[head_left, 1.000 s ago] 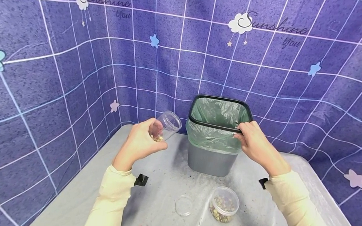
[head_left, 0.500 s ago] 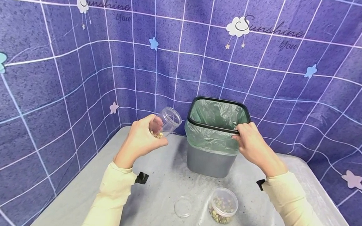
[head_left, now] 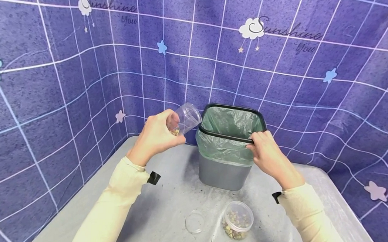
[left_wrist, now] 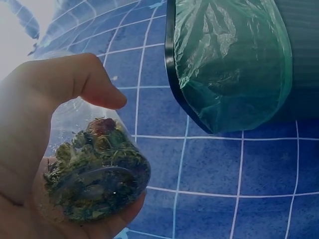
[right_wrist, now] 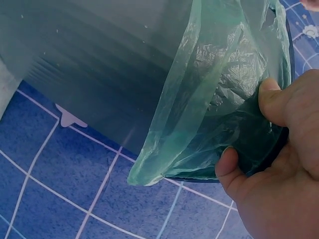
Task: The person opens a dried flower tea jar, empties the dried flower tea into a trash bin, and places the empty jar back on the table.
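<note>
The left hand [head_left: 157,135] grips the tilted jar [head_left: 189,118] near its base

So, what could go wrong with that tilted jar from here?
The left hand holds the clear jar tilted, its mouth seemingly beside the bin, not over it, so the bits inside might spill outside. The right hand pinches the rim and green liner on one side only, so a tug could tilt the bin or loosen the liner.
</note>
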A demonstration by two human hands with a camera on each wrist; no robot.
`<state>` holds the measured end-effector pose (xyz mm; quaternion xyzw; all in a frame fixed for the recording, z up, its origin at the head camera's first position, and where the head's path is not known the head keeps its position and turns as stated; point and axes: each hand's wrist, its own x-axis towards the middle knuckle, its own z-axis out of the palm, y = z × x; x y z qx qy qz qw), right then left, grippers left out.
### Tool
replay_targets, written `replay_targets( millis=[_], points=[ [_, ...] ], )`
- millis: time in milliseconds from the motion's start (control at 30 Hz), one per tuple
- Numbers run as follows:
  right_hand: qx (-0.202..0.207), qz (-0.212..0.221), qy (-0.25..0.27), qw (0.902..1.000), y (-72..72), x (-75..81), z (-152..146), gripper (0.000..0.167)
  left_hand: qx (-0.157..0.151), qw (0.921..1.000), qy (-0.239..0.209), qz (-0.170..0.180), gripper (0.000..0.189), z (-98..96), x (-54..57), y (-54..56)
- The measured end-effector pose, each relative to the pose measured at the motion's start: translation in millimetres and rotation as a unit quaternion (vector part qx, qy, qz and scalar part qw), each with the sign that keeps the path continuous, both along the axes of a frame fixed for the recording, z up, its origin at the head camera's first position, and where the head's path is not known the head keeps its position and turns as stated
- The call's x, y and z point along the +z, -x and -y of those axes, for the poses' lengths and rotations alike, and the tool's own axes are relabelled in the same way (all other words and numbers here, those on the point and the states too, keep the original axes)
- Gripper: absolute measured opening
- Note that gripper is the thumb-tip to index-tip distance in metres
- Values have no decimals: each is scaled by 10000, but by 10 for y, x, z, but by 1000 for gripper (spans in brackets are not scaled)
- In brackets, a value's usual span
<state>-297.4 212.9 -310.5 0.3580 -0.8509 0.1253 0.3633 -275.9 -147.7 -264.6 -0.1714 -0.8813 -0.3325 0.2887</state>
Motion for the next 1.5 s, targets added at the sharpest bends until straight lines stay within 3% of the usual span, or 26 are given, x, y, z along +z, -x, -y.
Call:
replay_targets(
  millis=[333, 667, 1100, 1500],
  points=[
    [-56, 133, -24, 9999, 8, -9, 21, 19, -137, 9997, 168, -57, 43, -75, 180, 179],
    [-72, 220, -54, 9997, 12, -43, 17, 20, 82, 9988, 476, 100, 46, -104, 307, 380],
    [-112, 157, -44, 9998, 8, -3, -6, 20, 59, 9941, 1071, -145, 45, -263, 479, 632],
    [-121, 188, -93, 9997, 2, 5, -17, 18, 170, 9876, 1545, -201, 42, -330, 599, 739]
  ],
)
